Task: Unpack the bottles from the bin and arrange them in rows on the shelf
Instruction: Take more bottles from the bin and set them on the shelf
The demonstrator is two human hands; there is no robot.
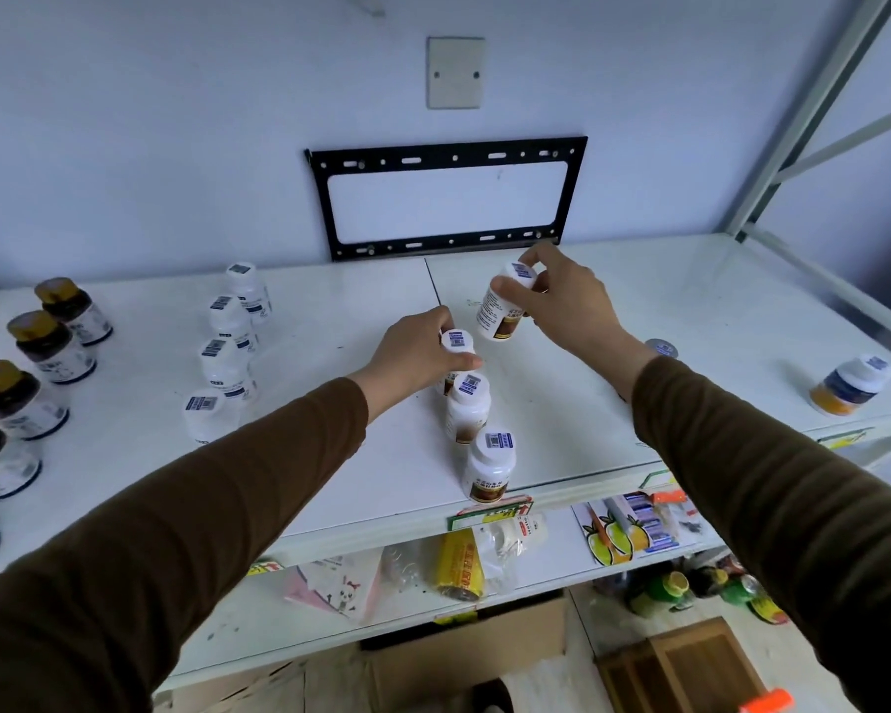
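On the white top shelf (330,321) a row of white bottles with brown labels runs from the front edge toward the wall. My left hand (412,352) grips the cap of the third bottle (458,343) in that row, which stands on the shelf. Two more bottles (466,409) (489,468) stand in front of it. My right hand (561,301) holds another white bottle (502,308) by its top, tilted and just above the shelf behind the row.
A row of white bottles (227,352) and a row of dark gold-capped bottles (47,347) stand at the left. A blue-and-orange bottle (849,385) stands at the right. A black wall bracket (446,198) hangs behind. Lower shelves hold packets; a cardboard box (464,666) sits below.
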